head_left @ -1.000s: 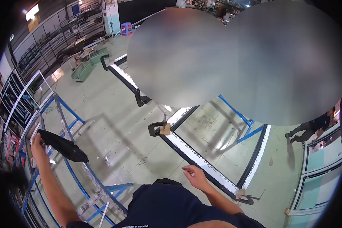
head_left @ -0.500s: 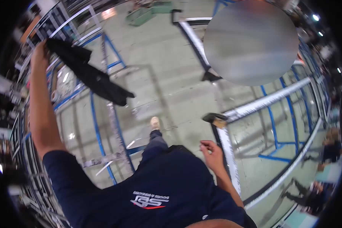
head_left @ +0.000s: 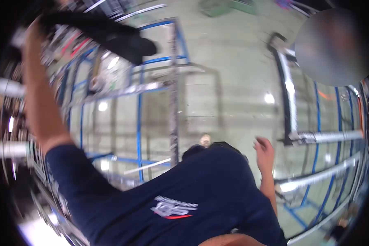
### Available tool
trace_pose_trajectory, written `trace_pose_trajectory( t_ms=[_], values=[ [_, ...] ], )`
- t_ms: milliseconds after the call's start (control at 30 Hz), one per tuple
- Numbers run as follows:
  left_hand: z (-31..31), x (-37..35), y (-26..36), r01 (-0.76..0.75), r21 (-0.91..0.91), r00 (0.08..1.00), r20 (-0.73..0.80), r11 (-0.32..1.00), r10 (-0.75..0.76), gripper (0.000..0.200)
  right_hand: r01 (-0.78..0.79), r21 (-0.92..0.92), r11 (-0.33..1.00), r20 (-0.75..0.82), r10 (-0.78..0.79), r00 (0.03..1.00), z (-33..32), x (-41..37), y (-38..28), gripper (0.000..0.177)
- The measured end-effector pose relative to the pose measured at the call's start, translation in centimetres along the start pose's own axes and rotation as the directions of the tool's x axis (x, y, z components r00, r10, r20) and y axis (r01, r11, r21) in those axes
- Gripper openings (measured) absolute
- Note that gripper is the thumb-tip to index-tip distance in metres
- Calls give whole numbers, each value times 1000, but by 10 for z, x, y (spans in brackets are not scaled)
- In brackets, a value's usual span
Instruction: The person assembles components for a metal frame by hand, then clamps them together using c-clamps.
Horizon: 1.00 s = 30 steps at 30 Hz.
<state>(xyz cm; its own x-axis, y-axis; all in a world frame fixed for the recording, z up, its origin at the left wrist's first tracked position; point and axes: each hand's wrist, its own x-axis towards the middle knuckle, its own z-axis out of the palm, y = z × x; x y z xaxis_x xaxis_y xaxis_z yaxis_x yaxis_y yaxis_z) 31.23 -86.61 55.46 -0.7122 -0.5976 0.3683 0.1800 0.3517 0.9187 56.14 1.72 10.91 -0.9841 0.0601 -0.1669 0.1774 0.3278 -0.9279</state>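
Observation:
At the upper left, my left hand [head_left: 35, 29] is raised at the end of my outstretched arm, closed on one end of a long black cloth [head_left: 106, 35]. The cloth stretches out to the right above a blue metal rack [head_left: 139, 123]; its exact kind is blurred. Low on the right, my right hand [head_left: 265, 152] hangs beside my body with its fingers loosely bent and apart, holding nothing. Nearest to it is a white and black frame corner [head_left: 292, 137], not touched by the hand.
On the right, long frame profiles [head_left: 328, 137] rest on blue stands [head_left: 318, 110]. Green bins [head_left: 215, 7] stand on the floor at the top. A blurred round patch covers part of the upper right. My shoe [head_left: 205, 140] is on the pale floor [head_left: 201, 98].
My view has swung left, so the racks and frames appear further right. The black cloth has risen in view, still in my left hand. My right hand appears further from the white frame.

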Motion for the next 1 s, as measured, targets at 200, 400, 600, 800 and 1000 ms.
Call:
trace_pose_trajectory(
  t_ms=[200, 400, 600, 800, 1000],
  values=[
    [70, -158, -26, -173, 427, 927, -234, 888, 293, 23, -48, 10, 999, 36, 48, 998, 23, 89, -32, 22],
    [185, -206, -155, -55, 489, 987, -106, 871, 122, 26, 23, 81, 996, 23, -25, 999, 54, 206, -11, 19],
    [328, -264, -320, 137, 631, 900, 242, 763, -361, 30, 91, 104, 990, 19, -93, 995, 60, 375, -51, 21],
    [365, -299, -420, 191, 814, 657, 310, 549, -687, 33, 162, 49, 986, 149, -167, 975, 71, 537, -111, 21],
    [410, -210, -465, 209, 855, 629, 254, 474, -735, 36, 173, 17, 985, 288, -171, 942, 95, 688, -147, 21]
  ],
)
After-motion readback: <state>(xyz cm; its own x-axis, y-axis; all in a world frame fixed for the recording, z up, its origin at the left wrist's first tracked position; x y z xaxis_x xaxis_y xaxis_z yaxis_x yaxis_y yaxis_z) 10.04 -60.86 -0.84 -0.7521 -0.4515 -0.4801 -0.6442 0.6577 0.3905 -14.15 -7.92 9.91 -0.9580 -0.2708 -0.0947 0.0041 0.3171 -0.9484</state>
